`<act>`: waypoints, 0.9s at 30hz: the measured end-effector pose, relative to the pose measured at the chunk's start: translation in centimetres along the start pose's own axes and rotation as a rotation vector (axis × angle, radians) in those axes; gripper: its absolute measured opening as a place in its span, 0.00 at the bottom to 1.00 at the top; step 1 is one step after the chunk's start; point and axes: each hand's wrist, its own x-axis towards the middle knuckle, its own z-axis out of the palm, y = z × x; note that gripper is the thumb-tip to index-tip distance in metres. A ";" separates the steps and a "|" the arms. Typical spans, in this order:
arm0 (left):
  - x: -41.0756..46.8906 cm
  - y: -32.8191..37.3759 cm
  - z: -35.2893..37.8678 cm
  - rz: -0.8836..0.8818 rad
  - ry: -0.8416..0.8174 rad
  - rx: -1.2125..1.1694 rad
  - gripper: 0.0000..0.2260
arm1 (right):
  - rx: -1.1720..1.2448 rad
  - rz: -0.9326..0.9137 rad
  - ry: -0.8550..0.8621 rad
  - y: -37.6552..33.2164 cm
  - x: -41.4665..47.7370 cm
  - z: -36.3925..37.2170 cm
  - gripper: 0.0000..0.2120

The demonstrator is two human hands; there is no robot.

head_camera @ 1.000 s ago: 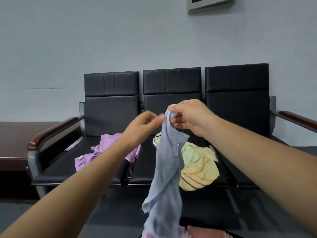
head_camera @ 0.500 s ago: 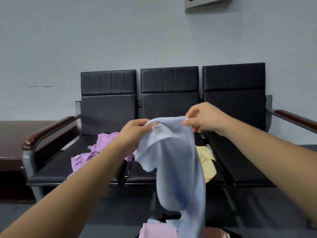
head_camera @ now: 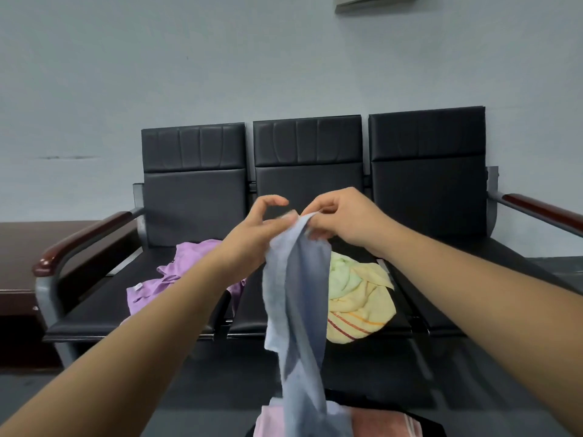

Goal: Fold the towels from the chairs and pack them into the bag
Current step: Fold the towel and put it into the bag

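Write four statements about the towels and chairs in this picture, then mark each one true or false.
1. The right hand pinches the top of the blue towel, which hangs down in front of the chairs. True.
2. The yellow towel with red stripes lies on the middle seat. True.
3. The purple towel lies on the middle seat. False: it lies on the left seat.
4. The yellow towel is neatly folded. False: it lies in a crumpled heap.
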 end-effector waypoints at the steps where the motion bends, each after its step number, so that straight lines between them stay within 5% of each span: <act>1: -0.4 0.0 0.0 0.023 -0.025 0.238 0.21 | -0.001 0.015 -0.003 -0.1 0.1 -0.2 0.05; 4: -0.4 -0.1 0.5 0.100 0.047 0.674 0.19 | 0.018 0.032 0.023 -0.5 0.3 -0.5 0.05; 8: 0.4 -0.3 -0.1 0.198 0.243 0.923 0.02 | 0.035 0.012 0.109 -0.8 0.8 -1.2 0.07; 11: 0.9 -1.0 -1.8 0.185 0.259 1.050 0.03 | -0.024 0.019 0.147 0.2 1.2 -2.1 0.08; 18: 0.9 -2.8 -4.0 -0.017 0.250 1.093 0.05 | -0.291 0.070 0.085 4.7 1.0 -3.2 0.08; 21: 0.7 -3.1 -3.9 -0.052 0.250 0.677 0.11 | -0.373 0.147 0.079 6.6 0.8 -3.3 0.06; 23: 0.5 -3.1 -3.6 -0.043 0.193 0.540 0.05 | -0.379 0.186 0.108 7.3 0.7 -3.6 0.04; 27: 1.1 -3.0 -3.8 0.021 -0.025 1.060 0.15 | -0.368 0.206 0.180 8.0 0.5 -4.4 0.09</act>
